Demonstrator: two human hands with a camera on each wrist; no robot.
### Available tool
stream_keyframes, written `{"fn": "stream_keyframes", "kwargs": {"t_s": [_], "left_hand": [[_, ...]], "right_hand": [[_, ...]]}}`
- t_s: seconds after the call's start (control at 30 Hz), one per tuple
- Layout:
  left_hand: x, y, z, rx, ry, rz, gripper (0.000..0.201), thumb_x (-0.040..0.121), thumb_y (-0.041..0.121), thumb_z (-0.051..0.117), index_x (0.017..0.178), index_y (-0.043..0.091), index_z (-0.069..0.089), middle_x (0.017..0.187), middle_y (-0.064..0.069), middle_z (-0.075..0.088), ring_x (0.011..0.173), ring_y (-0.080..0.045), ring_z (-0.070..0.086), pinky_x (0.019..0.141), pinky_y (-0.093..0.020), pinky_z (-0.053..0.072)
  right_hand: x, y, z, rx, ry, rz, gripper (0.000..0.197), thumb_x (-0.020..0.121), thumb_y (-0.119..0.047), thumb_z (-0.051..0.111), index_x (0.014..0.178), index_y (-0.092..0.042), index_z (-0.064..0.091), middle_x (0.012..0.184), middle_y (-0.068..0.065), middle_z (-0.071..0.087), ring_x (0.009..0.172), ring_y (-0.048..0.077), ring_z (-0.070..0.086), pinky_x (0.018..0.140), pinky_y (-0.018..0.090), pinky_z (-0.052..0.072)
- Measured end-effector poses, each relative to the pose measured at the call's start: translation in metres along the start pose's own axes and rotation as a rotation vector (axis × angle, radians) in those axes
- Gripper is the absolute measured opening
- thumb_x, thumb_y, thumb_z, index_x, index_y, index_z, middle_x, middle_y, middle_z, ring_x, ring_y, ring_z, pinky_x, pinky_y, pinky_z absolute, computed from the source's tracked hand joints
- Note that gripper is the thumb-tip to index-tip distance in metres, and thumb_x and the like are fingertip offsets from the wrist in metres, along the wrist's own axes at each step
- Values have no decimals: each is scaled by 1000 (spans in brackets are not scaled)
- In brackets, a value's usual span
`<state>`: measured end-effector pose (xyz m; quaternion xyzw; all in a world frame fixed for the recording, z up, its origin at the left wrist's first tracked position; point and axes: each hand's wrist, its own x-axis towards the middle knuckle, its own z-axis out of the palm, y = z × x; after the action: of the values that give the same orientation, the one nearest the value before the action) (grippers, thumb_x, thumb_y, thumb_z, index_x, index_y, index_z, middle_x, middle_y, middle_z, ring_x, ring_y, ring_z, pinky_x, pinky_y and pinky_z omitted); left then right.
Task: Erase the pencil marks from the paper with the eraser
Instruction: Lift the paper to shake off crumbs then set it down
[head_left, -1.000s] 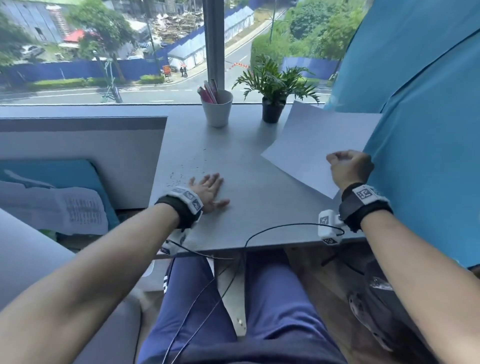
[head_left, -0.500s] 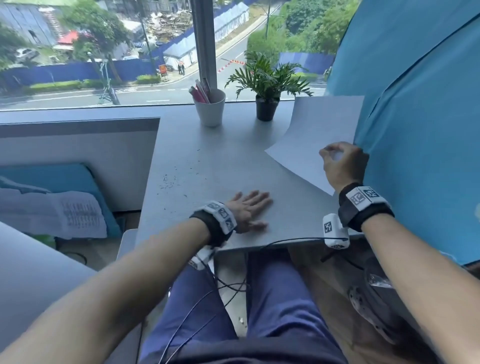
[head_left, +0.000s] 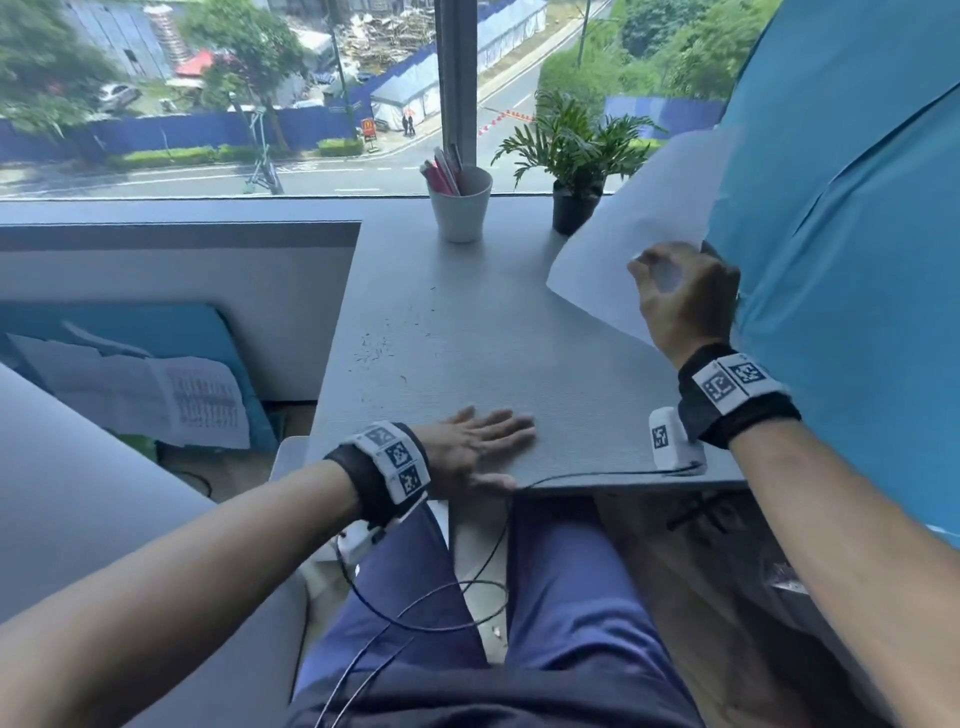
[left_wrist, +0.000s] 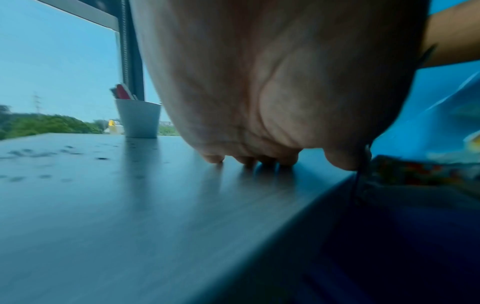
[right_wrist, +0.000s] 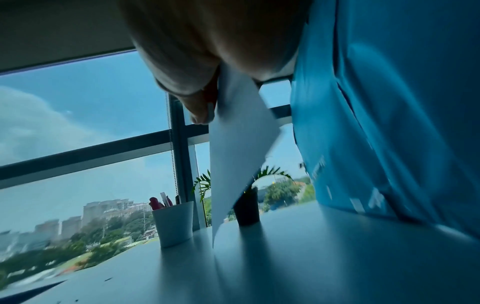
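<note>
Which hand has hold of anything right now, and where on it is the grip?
The right hand pinches the sheet of paper near its right edge and holds it tilted up off the desk. The left hand lies flat on the desk, holding nothing.

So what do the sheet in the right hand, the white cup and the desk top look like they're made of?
Sheet: thin paper, matte; it bends as it hangs from the right hand.
White cup: smooth, faintly glossy, plastic or glazed ceramic; can't tell which.
Desk top: grey laminate, probably; fine woven-looking grain, dull reflections in the left wrist view.
</note>
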<state>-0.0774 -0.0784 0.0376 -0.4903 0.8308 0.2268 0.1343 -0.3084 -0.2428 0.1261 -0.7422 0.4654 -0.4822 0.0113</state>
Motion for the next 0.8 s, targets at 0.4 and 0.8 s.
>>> {"fn": "stream_keyframes", "kwargs": {"t_s": [0.4,0.8], "left_hand": [[3,-27,-20,52,77,-206,86,97,67,24,157,18,-14,163,-2,-24,151,-16,-19,123,-41,-10],[-15,-85,-12,28,63,-346,104,73,89,-1,157,28,-15,162,2,-25,152,-20,-17,121,-48,-11]], "right_hand": [[-87,-8,18,115,-428,101,11,78,-25,81,83,-16,78,94,-2,76,89,15,70,85,17,44],[-3,19,-34,107,18,315,28,78,-41,72,87,-16,78,86,0,76,80,18,71,86,43,55]]}}
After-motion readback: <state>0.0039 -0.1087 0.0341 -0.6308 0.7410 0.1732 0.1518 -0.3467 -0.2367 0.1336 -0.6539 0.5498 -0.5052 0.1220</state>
